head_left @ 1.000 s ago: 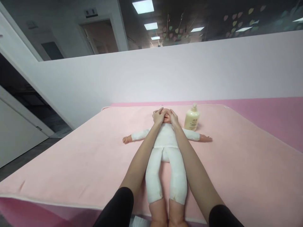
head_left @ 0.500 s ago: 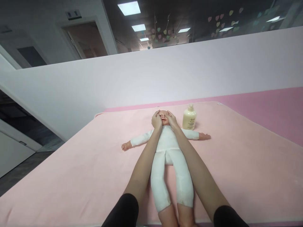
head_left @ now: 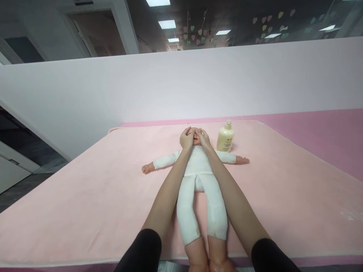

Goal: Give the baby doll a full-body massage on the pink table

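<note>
A pink blanket [head_left: 107, 189] spreads beneath the left hand [head_left: 186, 141] and right hand [head_left: 204, 140]. A white-bodied doll [head_left: 198, 161] lies on its back, head between them. Both forearms [head_left: 167, 189] reach forward, nearly straight, converging. Just right of the right hand stands a pale yellow pump bottle [head_left: 225, 139]. Both hands are loosely cupped, fingers bent over the doll's face.

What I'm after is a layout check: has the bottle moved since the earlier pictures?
No, neither way: the bottle keeps its place on the blanket, just beyond the doll's arm, though the camera's view shifted.
</note>
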A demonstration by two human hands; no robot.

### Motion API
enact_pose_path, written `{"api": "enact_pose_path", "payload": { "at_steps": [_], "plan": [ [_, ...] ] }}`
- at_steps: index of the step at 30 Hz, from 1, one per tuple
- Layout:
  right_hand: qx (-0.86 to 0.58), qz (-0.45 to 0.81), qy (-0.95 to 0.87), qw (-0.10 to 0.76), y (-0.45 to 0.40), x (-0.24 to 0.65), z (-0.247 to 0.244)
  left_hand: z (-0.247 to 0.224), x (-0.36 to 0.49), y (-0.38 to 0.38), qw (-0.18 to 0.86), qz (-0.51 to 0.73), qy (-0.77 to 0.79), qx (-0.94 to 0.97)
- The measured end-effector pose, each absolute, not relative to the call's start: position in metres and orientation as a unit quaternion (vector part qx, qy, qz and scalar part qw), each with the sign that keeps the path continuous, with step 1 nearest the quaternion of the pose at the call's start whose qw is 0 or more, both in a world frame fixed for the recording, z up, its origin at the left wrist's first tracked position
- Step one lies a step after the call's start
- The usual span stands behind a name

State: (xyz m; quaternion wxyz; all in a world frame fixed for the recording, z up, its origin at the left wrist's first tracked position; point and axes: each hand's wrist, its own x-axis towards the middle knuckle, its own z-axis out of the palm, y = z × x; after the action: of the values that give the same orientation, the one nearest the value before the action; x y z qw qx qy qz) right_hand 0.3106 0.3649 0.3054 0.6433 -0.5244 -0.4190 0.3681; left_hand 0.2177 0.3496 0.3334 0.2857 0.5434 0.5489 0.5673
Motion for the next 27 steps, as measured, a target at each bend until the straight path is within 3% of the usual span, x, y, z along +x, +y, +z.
{"api": "enact_pose_path", "payload": {
  "at_steps": [27],
  "plan": [
    [-0.527, 0.373, -0.436, 0.627, 0.361, 0.312, 0.314, 0.317, 0.215, 0.369, 0.344, 0.615, 0.501, 0.502]
  ]
}}
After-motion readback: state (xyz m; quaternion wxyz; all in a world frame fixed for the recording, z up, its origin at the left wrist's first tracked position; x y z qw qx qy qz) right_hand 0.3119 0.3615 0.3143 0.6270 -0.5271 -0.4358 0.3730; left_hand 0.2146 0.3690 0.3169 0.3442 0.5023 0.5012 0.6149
